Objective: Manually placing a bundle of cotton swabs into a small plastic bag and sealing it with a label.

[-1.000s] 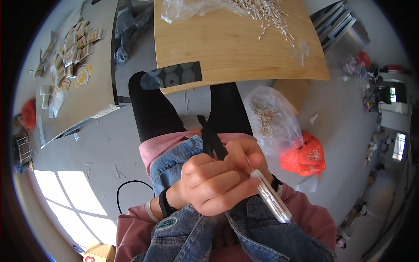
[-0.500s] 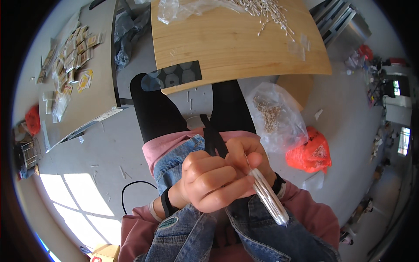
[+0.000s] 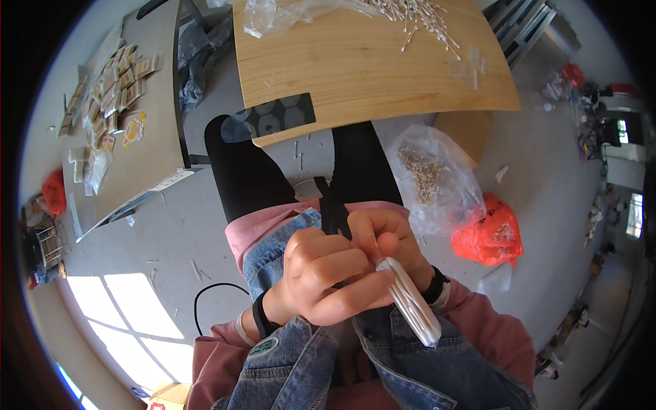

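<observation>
A slim clear plastic packet of cotton swabs (image 3: 414,309) slants down to the right in front of my denim jacket. Its upper end is pinched between my two hands, which meet above my lap. My left hand (image 3: 322,279) is curled into a fist, with its fingers closed at the packet's top edge. My right hand (image 3: 400,246) is bent round the same end, its thumb and fingers pressing the plastic together. The exact fingertip contact is partly hidden behind the knuckles.
Loose cotton swabs (image 3: 418,15) lie on the wooden table (image 3: 383,75) ahead, with a dark patterned sheet (image 3: 279,117) at its near edge. Several packets (image 3: 113,89) cover the left table. To my right sit a clear bag of swabs (image 3: 437,181) and a red bag (image 3: 488,232).
My hands have shifted slightly up, and the packet has turned a little, showing a broader face. Both hands keep hold of its upper end.
</observation>
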`<state>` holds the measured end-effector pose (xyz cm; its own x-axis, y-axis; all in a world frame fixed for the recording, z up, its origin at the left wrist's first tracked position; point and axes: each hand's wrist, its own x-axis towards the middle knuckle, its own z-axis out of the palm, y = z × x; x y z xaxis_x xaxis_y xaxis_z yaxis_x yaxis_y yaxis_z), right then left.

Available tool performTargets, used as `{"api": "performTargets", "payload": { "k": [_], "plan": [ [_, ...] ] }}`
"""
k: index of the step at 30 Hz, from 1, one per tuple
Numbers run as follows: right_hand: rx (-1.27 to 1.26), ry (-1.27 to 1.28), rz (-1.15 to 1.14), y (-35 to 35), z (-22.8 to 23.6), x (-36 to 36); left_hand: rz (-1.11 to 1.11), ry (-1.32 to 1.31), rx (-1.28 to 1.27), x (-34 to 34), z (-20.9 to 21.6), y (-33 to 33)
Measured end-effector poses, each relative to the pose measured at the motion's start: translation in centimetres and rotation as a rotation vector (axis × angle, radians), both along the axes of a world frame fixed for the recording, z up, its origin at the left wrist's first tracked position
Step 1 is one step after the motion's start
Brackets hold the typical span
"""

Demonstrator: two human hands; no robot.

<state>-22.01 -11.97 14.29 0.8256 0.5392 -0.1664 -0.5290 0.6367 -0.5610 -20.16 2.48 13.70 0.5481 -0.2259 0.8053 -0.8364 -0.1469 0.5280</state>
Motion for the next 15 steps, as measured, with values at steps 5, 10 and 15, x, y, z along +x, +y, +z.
{"api": "performTargets", "payload": {
  "k": [5, 10, 15],
  "plan": [
    [-0.063, -0.023, -0.011, 0.0, 0.0, -0.1, -0.011, 0.015, 0.042, 0.1, 0.5, 0.3],
    [-0.026, 0.032, -0.082, 0.2, 0.8, 0.5, 0.018, -0.024, 0.026, 0.0, 0.3, 0.0],
    [-0.057, 0.012, -0.054, 0.1, -0.2, 0.2, 0.021, -0.042, 0.004, 0.0, 0.3, -0.1]
  ]
}}
